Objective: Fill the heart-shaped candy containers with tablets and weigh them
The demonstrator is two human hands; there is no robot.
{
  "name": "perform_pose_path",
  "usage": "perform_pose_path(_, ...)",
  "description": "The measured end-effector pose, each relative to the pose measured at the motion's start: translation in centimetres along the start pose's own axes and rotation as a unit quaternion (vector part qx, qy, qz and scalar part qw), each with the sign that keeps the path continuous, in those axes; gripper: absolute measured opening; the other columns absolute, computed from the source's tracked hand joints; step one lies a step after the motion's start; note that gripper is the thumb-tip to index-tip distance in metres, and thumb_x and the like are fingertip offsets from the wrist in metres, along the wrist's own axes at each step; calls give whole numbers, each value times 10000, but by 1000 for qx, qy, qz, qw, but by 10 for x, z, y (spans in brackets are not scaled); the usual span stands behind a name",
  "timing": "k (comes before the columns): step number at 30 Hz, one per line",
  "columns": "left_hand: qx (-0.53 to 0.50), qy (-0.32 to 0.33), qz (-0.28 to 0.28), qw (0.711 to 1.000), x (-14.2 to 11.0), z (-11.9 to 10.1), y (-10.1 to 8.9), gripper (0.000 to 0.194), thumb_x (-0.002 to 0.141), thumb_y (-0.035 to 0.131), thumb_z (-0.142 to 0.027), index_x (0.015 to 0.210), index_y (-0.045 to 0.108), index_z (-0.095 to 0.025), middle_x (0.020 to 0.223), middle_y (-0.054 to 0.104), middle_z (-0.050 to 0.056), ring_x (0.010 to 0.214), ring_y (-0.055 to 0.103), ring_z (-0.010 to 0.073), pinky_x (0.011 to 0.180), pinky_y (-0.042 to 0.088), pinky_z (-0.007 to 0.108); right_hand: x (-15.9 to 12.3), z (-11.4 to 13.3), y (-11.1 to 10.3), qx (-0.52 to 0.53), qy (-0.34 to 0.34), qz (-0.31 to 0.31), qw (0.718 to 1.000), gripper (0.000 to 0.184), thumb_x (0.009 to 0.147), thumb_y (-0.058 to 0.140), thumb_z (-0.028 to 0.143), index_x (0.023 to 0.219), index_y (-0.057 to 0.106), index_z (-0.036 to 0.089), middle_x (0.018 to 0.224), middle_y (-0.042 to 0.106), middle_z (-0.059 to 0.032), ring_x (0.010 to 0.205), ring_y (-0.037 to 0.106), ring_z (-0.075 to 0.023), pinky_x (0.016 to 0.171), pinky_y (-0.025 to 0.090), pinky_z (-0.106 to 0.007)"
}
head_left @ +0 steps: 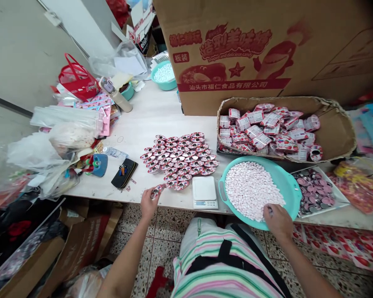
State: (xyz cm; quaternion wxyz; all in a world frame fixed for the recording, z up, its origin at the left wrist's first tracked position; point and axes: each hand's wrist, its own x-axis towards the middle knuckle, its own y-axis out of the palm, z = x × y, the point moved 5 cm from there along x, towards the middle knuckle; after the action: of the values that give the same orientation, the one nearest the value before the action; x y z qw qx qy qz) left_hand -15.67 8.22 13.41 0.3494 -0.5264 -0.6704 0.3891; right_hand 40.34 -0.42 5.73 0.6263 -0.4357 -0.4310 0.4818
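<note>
My left hand (148,201) is closed on a small round candy case (157,191) at the table's front edge, just left of a pile of several like cases (180,160). My right hand (278,219) reaches into a teal basin (294,188) full of small white-pink candies (251,188), its fingers curled down among them at the near rim; what they pinch is hidden. A small white scale (204,192) sits between the two hands.
A torn cardboard tray (338,132) holds packed red-and-white boxes; a white tray of purple lids (315,191) lies right of the basin. A big printed carton (267,49) stands behind. Plastic bags, a black wallet (124,173) and clutter fill the left side.
</note>
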Motion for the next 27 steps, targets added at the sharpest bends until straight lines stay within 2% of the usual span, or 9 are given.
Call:
perform_pose_path(3,16,-7,-27,999,43,15,0,307,707,598,-303,1002,618,-219,963,632,84,929,555,277,878,434,413,0,-1,3,2,2,-1,1000,171,790,467,310,772,594,197,727,605,-73,712,518,-212,686,374,-328)
perform_pose_path(8,59,12,68,996,99,20,26,315,659,631,-212,973,635,-236,961,649,68,977,529,279,857,436,386,0,-1,8,26,42,34,998,211,789,441,344,771,594,200,743,613,-78,715,530,-224,710,394,-351)
perform_pose_path(13,128,14,107,986,107,21,41,308,757,558,-244,1064,577,-220,1079,561,81,1028,515,241,818,447,333,-1,6,9,60,49,82,994,239,809,406,351,793,585,192,799,622,-83,798,543,-226,791,403,-355)
perform_pose_path(16,156,5,71,985,102,25,39,328,780,533,-281,1096,529,-194,1109,511,100,1022,510,238,787,450,329,0,7,8,74,64,84,992,219,819,415,356,791,568,203,817,617,-76,820,537,-220,808,403,-352)
perform_pose_path(19,175,29,16,984,102,22,36,350,766,550,-350,1053,523,-150,1008,531,118,992,497,272,837,420,388,2,8,8,99,75,78,989,197,829,420,346,807,558,206,821,606,-67,832,536,-214,811,402,-348)
perform_pose_path(21,164,62,-24,984,107,7,36,391,750,563,-415,1021,525,-136,965,536,123,979,490,294,862,395,429,6,9,8,118,78,80,987,185,833,419,330,807,555,206,815,599,-61,825,535,-205,796,404,-339)
perform_pose_path(23,126,110,-64,984,112,-26,39,413,747,566,-438,1023,516,-136,987,534,130,1005,480,303,893,370,451,11,8,6,132,80,75,985,181,840,414,317,798,551,206,804,593,-55,809,532,-196,775,407,-331)
perform_pose_path(25,75,166,-86,980,116,-77,44,401,764,562,-417,1052,499,-144,1036,529,132,1042,470,300,922,350,457,19,7,2,138,77,64,985,183,854,407,307,794,548,206,798,587,-53,801,528,-192,764,407,-327)
perform_pose_path(27,26,225,-81,971,119,-142,54,373,782,562,-373,1075,488,-154,1057,533,125,1060,470,287,940,346,451,30,4,-2,138,62,54,987,177,864,407,291,797,546,204,801,584,-54,810,525,-193,763,407,-327)
